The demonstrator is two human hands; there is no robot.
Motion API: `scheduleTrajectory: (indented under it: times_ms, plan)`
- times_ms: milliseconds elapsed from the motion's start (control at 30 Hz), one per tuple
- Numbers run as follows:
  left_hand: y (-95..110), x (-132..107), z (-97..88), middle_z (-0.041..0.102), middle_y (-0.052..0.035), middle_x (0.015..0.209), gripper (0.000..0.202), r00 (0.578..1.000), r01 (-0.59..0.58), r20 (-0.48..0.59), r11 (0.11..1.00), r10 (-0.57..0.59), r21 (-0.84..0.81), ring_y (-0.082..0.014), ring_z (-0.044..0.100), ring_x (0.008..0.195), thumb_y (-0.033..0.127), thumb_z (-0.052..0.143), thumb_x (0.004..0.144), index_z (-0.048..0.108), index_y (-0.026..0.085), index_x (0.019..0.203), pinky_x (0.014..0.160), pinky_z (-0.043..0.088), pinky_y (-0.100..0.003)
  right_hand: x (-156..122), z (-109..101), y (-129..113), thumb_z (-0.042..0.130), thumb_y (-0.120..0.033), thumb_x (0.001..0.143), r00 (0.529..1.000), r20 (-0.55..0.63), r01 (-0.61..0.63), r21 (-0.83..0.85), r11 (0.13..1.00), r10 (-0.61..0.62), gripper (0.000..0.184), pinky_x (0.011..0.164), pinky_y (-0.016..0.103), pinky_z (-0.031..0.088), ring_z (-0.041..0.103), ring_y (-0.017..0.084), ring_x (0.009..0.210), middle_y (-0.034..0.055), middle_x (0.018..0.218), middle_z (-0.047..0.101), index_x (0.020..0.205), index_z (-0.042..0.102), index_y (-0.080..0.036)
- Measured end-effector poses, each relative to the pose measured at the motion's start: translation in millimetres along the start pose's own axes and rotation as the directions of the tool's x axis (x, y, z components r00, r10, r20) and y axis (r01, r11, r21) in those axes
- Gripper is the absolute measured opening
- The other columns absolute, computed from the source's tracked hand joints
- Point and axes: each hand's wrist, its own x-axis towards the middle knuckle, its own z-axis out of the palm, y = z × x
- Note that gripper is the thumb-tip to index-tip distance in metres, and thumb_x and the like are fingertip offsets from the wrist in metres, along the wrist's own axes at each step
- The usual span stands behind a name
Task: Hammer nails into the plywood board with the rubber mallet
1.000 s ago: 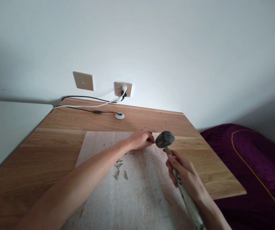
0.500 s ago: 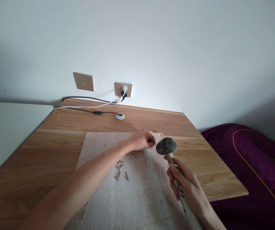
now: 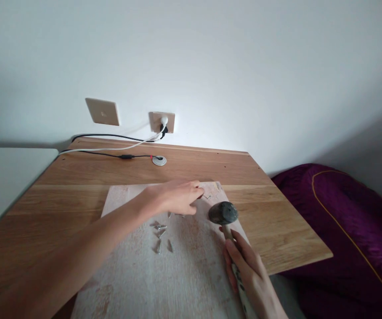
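Observation:
My right hand (image 3: 249, 270) is wrapped around the handle of a rubber mallet (image 3: 223, 213), its dark head raised at the board's right side. Over the far part of the pale wooden board (image 3: 191, 274), my left hand (image 3: 179, 197) has its thumb apart from its bent fingers, with nothing seen between them. Just right of those fingertips a single screw (image 3: 207, 196) is at the board's far right corner; whether it lies flat or stands tilted I cannot tell. Several loose silver screws (image 3: 159, 235) lie on the board below my left hand, some partly hidden behind it.
The board rests on a wooden table (image 3: 287, 226). Black and white cables (image 3: 111, 147) run along its back to a wall socket (image 3: 162, 122). A round cable grommet (image 3: 159, 161) sits in the tabletop. Purple fabric (image 3: 344, 230) is at the right, a white panel (image 3: 14, 177) at the left.
My left hand has loosened its pinch and drawn left, away from the screw at the far corner. The mallet stays in my right hand, and the view has shifted slightly right.

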Motion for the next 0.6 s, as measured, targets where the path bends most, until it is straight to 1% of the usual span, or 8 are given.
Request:
scheduleTrajectory:
  times_ms: [67, 100, 233, 367, 400, 467, 533, 600]
  plan:
    - [4, -10, -8.0, 0.07, -0.0044, 0.09, 0.009, 0.997, -0.024, 0.073, 1.0, 0.025, -0.015, -0.0187, 0.059, 0.073, 0.016, 0.076, 0.079, 0.074, 0.021, 0.087, 0.063, 0.037, -0.032, -1, 0, 0, 0.061, -0.076, 0.097, 1.0, -0.006, 0.002, -0.005, 1.0, -0.002, 0.057, 0.046, 0.027, 0.041, 0.049, 0.014, 0.045, -0.0047, 0.062, 0.058, 0.115, 0.073, -0.023]
    - [5, -14, -9.5, 0.069, -0.0029, 0.085, 0.01, 0.996, -0.033, 0.079, 0.999, 0.035, -0.033, -0.0178, 0.057, 0.07, 0.013, 0.077, 0.076, 0.071, 0.021, 0.08, 0.062, 0.035, -0.032, -2, 0, 0, 0.061, -0.076, 0.098, 1.0, -0.009, 0.001, -0.003, 1.0, -0.001, 0.057, 0.046, 0.027, 0.041, 0.05, 0.014, 0.046, -0.0047, 0.062, 0.058, 0.115, 0.073, -0.023]
    - [8, -19, -2.1, 0.057, 0.0016, 0.066, 0.026, 0.998, -0.006, 0.065, 1.0, 0.008, -0.023, -0.0141, 0.043, 0.056, 0.007, 0.08, 0.063, 0.059, 0.022, 0.058, 0.057, 0.03, -0.033, -3, -1, 1, 0.061, -0.075, 0.098, 1.0, -0.012, -0.008, -0.014, 1.0, 0.008, 0.056, 0.046, 0.028, 0.041, 0.049, 0.015, 0.046, -0.0049, 0.06, 0.057, 0.115, 0.073, -0.024]
    - [7, -17, 6.9, 0.043, 0.0041, 0.055, 0.036, 0.995, 0.02, 0.1, 1.0, -0.02, -0.005, -0.0121, 0.029, 0.048, 0.005, 0.077, 0.061, 0.047, 0.022, 0.049, 0.052, 0.023, -0.035, -3, -1, 1, 0.06, -0.074, 0.099, 1.0, -0.012, 0.011, -0.029, 1.0, -0.011, 0.055, 0.047, 0.027, 0.041, 0.049, 0.015, 0.046, -0.005, 0.059, 0.056, 0.116, 0.073, -0.023]
    - [7, -15, 7.3, 0.043, 0.0042, 0.054, 0.036, 0.997, 0.015, 0.077, 0.999, -0.013, -0.028, -0.012, 0.03, 0.048, 0.005, 0.077, 0.061, 0.047, 0.022, 0.049, 0.052, 0.023, -0.035, -3, -1, 0, 0.06, -0.074, 0.099, 1.0, -0.014, 0.014, -0.022, 1.0, -0.014, 0.056, 0.047, 0.028, 0.041, 0.049, 0.015, 0.046, -0.0049, 0.06, 0.057, 0.117, 0.073, -0.023]
    - [3, -11, 6.4, 0.05, 0.0037, 0.058, 0.029, 1.0, -0.027, 0.005, 0.993, 0.027, -0.112, -0.0122, 0.038, 0.052, 0.005, 0.075, 0.063, 0.053, 0.022, 0.054, 0.054, 0.027, -0.033, -3, 0, -1, 0.06, -0.075, 0.099, 1.0, -0.017, 0.01, -0.007, 1.0, -0.01, 0.057, 0.046, 0.028, 0.041, 0.048, 0.015, 0.046, -0.0046, 0.062, 0.058, 0.122, 0.073, -0.024]
    - [-3, -5, 4.9, 0.06, 0.0026, 0.068, 0.019, 0.995, -0.092, -0.064, 0.973, 0.08, -0.211, -0.0125, 0.05, 0.059, 0.006, 0.073, 0.07, 0.062, 0.021, 0.066, 0.058, 0.033, -0.03, -3, 0, -2, 0.06, -0.075, 0.099, 1.0, -0.021, 0.002, -0.002, 1.0, -0.002, 0.059, 0.046, 0.028, 0.041, 0.048, 0.015, 0.045, -0.0045, 0.062, 0.058, 0.124, 0.073, -0.023]
    - [-12, 2, 5.7, 0.066, 0.0016, 0.076, 0.012, 0.985, -0.132, -0.141, 0.953, 0.096, -0.272, -0.0123, 0.057, 0.066, 0.008, 0.068, 0.078, 0.067, 0.02, 0.077, 0.064, 0.038, -0.027, -3, 1, -3, 0.06, -0.075, 0.098, 1.0, -0.03, 0.002, -0.006, 1.0, -0.002, 0.059, 0.046, 0.029, 0.042, 0.047, 0.015, 0.044, -0.0047, 0.061, 0.057, 0.124, 0.072, -0.024]
